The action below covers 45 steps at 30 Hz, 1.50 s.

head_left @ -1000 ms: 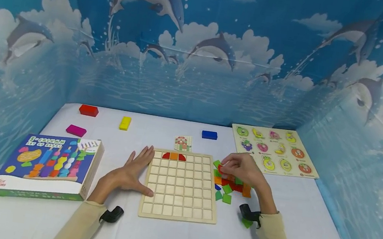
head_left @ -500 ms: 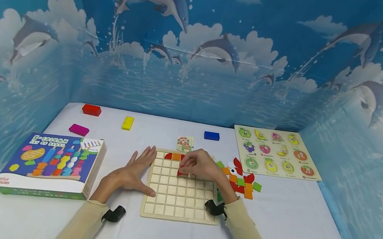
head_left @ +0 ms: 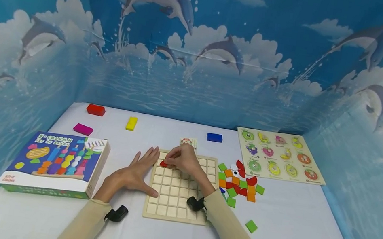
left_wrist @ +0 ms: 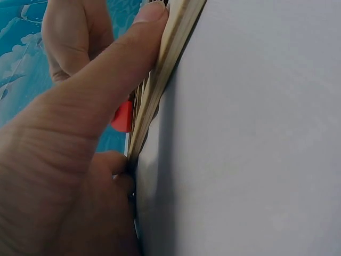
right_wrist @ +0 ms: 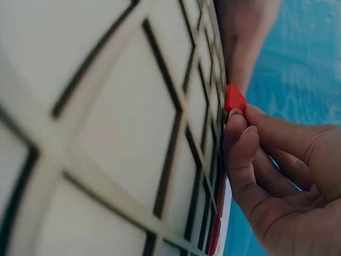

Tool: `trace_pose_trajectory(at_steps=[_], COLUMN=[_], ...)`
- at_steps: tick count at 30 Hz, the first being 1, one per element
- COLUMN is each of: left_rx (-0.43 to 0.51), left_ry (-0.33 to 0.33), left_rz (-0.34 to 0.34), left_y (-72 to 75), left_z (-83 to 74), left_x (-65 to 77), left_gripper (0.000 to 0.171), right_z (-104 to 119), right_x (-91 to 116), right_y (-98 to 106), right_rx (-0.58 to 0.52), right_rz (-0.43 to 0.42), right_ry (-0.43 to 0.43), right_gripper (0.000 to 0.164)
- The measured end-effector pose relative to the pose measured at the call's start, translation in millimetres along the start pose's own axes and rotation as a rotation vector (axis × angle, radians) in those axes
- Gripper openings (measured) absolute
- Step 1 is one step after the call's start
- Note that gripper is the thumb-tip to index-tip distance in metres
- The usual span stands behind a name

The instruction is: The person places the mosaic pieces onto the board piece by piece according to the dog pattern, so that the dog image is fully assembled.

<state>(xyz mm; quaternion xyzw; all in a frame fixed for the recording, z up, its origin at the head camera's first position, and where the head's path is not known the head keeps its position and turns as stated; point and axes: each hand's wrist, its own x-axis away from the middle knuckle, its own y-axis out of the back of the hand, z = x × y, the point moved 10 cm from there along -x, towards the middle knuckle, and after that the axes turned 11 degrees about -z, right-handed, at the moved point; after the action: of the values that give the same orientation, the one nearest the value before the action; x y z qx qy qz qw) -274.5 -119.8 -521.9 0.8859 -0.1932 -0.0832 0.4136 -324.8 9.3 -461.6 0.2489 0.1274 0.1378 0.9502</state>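
1. The small flat red piece, its material unclear and its outline partly covered, could settle crooked on the square grid board of pale wood; a tilted release across the board's raised dividers would be the likely cause.
2. The right hand reaches over the board's far part, so a trailing knuckle might nudge the second red piece near the board's far edge.
3. The board could shift if the left hand gave too little support; that hand's fingers are straight and spread beside the board's left edge, with the thumb touching that edge.
4. The right fingertips are clamped together on the small flat red piece, which juts past their tips toward the board's left edge, over its far-left part.
5. Whether the piece touches the board, I cannot tell.
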Motion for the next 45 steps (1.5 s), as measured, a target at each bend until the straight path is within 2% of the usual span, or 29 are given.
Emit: trace_pose_trajectory(at_steps=[7,12,19,25,30,36,40,45], left_rx=[0.011,0.005,-0.006,-0.007,-0.025,0.008,0.004,-0.001], left_ry=[0.001,0.001,-0.005,-0.005,0.003,0.007,0.022,0.021], left_rz=[-0.007,-0.015,-0.013,-0.015,-0.014,-0.005,-0.006,-0.016], left_y=[-1.2,-0.2,-2.6,-3.3,-2.5,1.4,3.4,6.0], left_z=[2.6,1.4,4.1,5.9,5.4,-6.1,-10.6,-10.2], left_x=[0.6,1.6,-1.8,-2.7,-1.9,3.0,4.9,3.9], left_gripper=[0.152,0.151,0.152,0.153,0.153,0.151,0.149,0.149], right_z=[5,7,8,12,15,10,-2,-25], right_x=[-6,-7,-5,-4,2,24,43,57], right_y=[-13,-14,-13,-17,-14,19,52,99], right_rx=[0.092,0.141,0.144,0.197,0.186,0.153,0.166,0.194], right_rz=[0.01,0.015,0.035,0.073,0.094,0.089,0.071,0.005], right_ry=[0.046,0.053,0.04,0.077,0.114,0.148,0.141,0.123], right_gripper=[0.008,0.005,0.006,0.007,0.012,0.017,0.019,0.02])
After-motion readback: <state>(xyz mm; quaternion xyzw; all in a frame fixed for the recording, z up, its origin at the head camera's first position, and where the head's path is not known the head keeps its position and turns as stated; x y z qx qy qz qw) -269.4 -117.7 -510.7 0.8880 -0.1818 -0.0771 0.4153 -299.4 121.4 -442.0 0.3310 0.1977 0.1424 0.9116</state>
